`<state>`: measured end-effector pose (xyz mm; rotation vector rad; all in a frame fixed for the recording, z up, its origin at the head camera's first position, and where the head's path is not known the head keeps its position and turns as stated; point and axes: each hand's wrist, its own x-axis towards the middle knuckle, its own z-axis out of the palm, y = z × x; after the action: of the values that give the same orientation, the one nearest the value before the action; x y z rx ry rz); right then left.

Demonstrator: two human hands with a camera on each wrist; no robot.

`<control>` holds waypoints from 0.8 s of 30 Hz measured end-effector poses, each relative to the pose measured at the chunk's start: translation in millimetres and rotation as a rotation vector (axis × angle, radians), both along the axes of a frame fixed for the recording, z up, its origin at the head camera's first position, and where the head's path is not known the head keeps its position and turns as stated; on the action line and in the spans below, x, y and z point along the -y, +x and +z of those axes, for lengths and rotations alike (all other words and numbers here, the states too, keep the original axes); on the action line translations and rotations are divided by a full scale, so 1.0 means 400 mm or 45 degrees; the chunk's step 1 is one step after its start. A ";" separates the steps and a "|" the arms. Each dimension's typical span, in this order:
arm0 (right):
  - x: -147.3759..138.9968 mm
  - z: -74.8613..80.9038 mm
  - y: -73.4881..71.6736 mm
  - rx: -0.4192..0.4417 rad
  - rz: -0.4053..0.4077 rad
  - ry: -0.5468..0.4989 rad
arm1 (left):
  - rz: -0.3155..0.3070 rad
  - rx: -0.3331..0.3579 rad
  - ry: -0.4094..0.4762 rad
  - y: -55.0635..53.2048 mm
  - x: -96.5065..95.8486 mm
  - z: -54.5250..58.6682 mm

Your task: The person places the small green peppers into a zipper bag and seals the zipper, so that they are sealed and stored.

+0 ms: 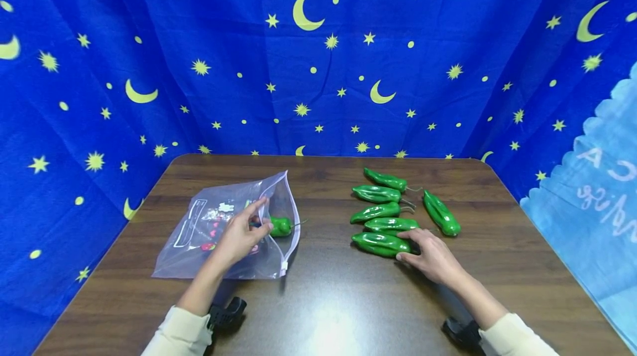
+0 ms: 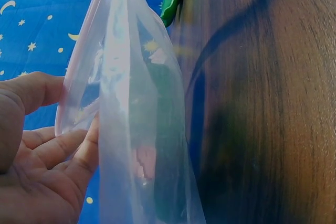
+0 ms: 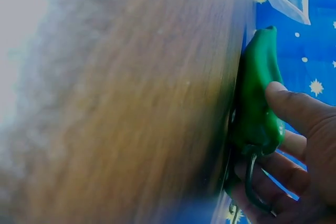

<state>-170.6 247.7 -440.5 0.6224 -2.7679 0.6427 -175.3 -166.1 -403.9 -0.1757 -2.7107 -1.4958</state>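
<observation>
On the left of the head view a clear zip bag [image 1: 191,234] lies on the table, its mouth spread toward the right. My left hand [image 1: 240,239] pinches the upper layer at the mouth between thumb and fingers. Inside that mouth is a green pepper [image 1: 281,226], its stem poking out past the edge. At the right, my right hand [image 1: 432,255] grips the nearest green pepper [image 1: 378,244] by its stem end. The right wrist view shows the thumb on one side of this pepper [image 3: 258,90] and the fingers at the other, its stem hanging near them.
Several more green peppers [image 1: 375,194] lie in a column behind the gripped one. Another pepper [image 1: 441,213] lies slanted to their right. The brown wooden table [image 1: 328,289] ends at a blue star-patterned curtain [image 1: 348,68]. A white slider [image 1: 284,267] sits at the bag's near corner.
</observation>
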 end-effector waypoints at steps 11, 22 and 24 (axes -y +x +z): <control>-0.010 -0.009 0.007 0.071 -0.013 0.000 | 0.005 0.019 -0.004 0.002 0.000 0.000; -0.014 -0.006 0.006 0.060 -0.023 -0.024 | -0.002 -0.006 -0.010 0.001 -0.001 0.002; -0.014 -0.003 0.007 0.054 -0.026 -0.034 | -0.001 -0.004 -0.011 0.002 -0.002 0.002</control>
<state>-167.9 253.2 -441.7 0.5810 -2.7961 0.6949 -174.6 -165.4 -403.3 -0.1796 -2.7156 -1.4833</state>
